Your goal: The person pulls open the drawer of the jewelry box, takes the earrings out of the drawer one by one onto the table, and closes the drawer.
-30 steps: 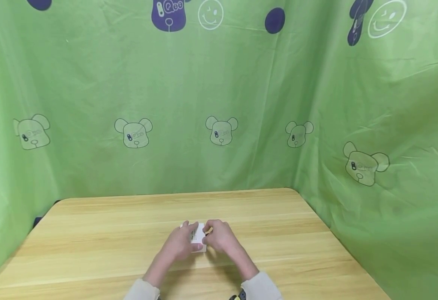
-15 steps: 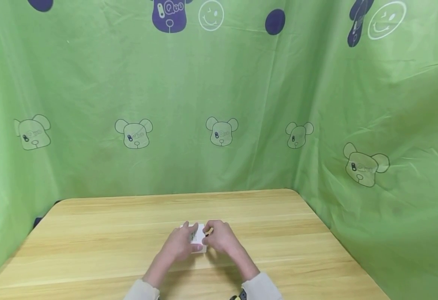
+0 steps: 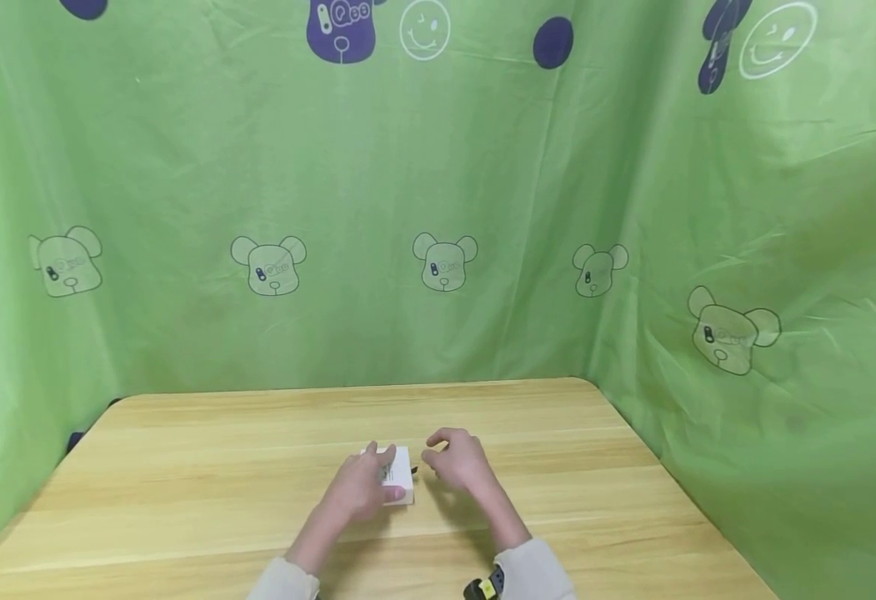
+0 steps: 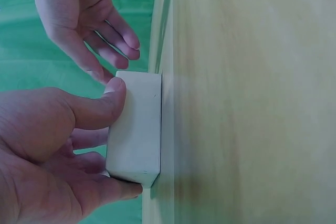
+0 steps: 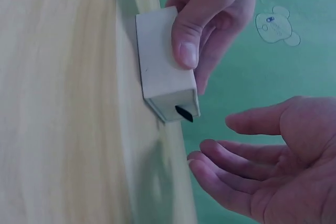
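A small white box [image 3: 401, 467] with dark print on its top lies on the wooden table. My left hand [image 3: 362, 486] grips it from the left, thumb on the near side and fingers over the top and far side. In the right wrist view a short black tab [image 5: 184, 113] sticks out of the end of the box [image 5: 164, 56]. Just right of that end, my right hand [image 3: 458, 460] hovers apart from the box, its fingers loosely bent and holding nothing. The left wrist view shows the thumb [image 4: 100, 109] pressed on the box's plain side.
The light wooden table [image 3: 182, 467] spreads around the hands. A green curtain [image 3: 362, 333] with printed bear heads stands behind it and along both sides. A black and yellow band [image 3: 485, 587] sits at the right wrist.
My right hand has let go of the black tab at the box's right end and moved off to the right, its fingers loosening. The left hand and the box have stayed in place.
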`<action>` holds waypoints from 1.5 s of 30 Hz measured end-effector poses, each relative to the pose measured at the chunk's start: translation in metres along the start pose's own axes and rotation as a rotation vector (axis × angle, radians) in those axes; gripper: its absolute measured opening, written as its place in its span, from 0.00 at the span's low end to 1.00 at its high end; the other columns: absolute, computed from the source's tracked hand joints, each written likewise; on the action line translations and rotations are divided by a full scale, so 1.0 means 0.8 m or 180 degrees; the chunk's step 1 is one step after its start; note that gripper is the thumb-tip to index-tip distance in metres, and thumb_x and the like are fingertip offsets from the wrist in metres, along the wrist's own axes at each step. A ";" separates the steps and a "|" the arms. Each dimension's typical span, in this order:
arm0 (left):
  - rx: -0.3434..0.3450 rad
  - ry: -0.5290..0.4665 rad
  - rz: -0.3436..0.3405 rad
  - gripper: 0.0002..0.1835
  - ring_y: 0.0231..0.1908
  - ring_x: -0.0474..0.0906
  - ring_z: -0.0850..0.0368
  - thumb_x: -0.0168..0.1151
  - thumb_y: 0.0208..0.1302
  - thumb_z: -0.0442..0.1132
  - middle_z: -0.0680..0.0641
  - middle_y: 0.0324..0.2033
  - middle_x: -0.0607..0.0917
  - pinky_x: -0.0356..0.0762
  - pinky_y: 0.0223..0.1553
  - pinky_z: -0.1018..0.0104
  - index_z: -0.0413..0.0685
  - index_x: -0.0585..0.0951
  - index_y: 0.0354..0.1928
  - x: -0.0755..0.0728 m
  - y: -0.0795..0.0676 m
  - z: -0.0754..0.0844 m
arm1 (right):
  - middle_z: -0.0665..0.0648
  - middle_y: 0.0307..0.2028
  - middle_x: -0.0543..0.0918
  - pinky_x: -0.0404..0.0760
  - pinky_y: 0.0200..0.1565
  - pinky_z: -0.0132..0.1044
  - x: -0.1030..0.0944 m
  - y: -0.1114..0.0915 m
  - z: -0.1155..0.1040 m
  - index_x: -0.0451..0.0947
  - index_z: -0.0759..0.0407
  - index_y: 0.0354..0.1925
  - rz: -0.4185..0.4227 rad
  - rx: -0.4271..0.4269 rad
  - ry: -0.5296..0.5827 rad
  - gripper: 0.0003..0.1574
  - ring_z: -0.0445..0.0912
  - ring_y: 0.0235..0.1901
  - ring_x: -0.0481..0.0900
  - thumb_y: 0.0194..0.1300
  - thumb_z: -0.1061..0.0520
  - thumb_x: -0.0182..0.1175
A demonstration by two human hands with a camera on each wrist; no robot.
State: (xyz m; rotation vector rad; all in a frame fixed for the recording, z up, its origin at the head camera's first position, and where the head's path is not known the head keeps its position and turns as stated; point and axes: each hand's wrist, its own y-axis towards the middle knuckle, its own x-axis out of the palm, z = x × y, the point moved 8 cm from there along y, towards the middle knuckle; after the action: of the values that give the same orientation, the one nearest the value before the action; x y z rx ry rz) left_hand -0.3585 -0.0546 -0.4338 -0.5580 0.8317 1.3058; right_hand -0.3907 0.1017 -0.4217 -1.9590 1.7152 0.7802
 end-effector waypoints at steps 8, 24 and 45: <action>0.0010 0.0004 0.0033 0.40 0.65 0.68 0.22 0.74 0.57 0.45 0.25 0.71 0.65 0.67 0.65 0.28 0.42 0.72 0.71 0.000 0.000 -0.001 | 0.60 0.32 0.88 0.83 0.27 0.35 0.010 0.003 0.005 0.81 0.68 0.51 -0.0023 -0.0054 0.0045 0.18 0.50 0.28 0.86 0.64 0.61 0.65; -0.0036 -0.0076 0.0036 0.38 0.65 0.69 0.23 0.75 0.57 0.44 0.26 0.71 0.65 0.68 0.65 0.30 0.44 0.74 0.70 -0.001 0.001 -0.003 | 0.62 0.26 0.87 0.83 0.25 0.34 0.023 0.005 0.004 0.83 0.65 0.36 -0.0059 -0.0100 0.0176 0.05 0.51 0.25 0.86 0.58 0.66 0.65; 0.0027 -0.0088 0.0055 0.39 0.63 0.70 0.22 0.76 0.57 0.44 0.24 0.70 0.66 0.71 0.64 0.30 0.41 0.74 0.69 -0.004 -0.001 0.001 | 0.58 0.25 0.86 0.88 0.29 0.40 0.033 0.009 0.009 0.83 0.66 0.32 -0.0156 -0.0075 0.0307 0.04 0.48 0.23 0.85 0.55 0.70 0.66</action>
State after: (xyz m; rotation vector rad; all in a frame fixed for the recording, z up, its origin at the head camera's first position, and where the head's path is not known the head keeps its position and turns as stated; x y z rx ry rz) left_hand -0.3579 -0.0563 -0.4310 -0.5258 0.8205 1.3226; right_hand -0.3970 0.0853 -0.4440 -2.0772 1.7125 0.7025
